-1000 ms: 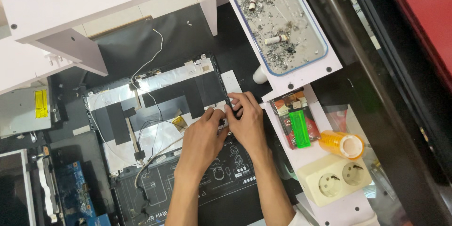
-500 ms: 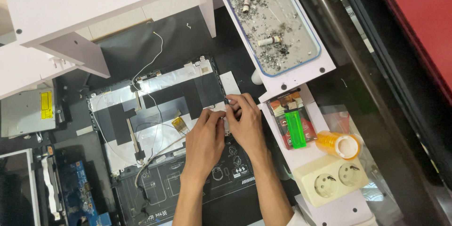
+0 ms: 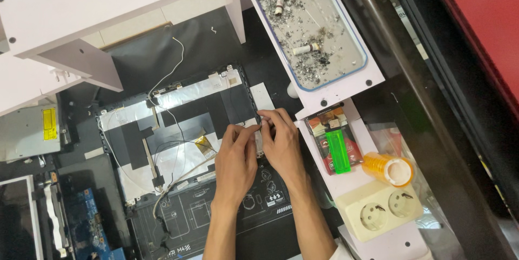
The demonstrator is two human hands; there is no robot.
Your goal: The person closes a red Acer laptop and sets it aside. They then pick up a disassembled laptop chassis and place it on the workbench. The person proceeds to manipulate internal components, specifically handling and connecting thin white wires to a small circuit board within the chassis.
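An opened laptop lid cover (image 3: pixel 178 124) lies on a black mat, lined with silver foil and black patches. Thin white and black cables (image 3: pixel 162 79) run across it. My left hand (image 3: pixel 237 160) and my right hand (image 3: pixel 282 143) meet at the cover's right edge. The fingertips of both pinch a small pale strip (image 3: pixel 259 142) there. The fingers hide most of that strip. A small gold-coloured tab (image 3: pixel 204 143) sits just left of my left hand.
A tray of ash and cigarette butts (image 3: pixel 346 70) rests on a white shelf at the upper right. Below it are a cigarette pack (image 3: pixel 323 122), a green lighter (image 3: pixel 338 152), an orange tape roll (image 3: pixel 388 169) and a double socket (image 3: pixel 378 214). An optical drive (image 3: pixel 30 130) and a blue circuit board (image 3: pixel 86 225) lie at the left.
Both hands stay at the cover's right edge, with only small finger movements. The view has shifted slightly.
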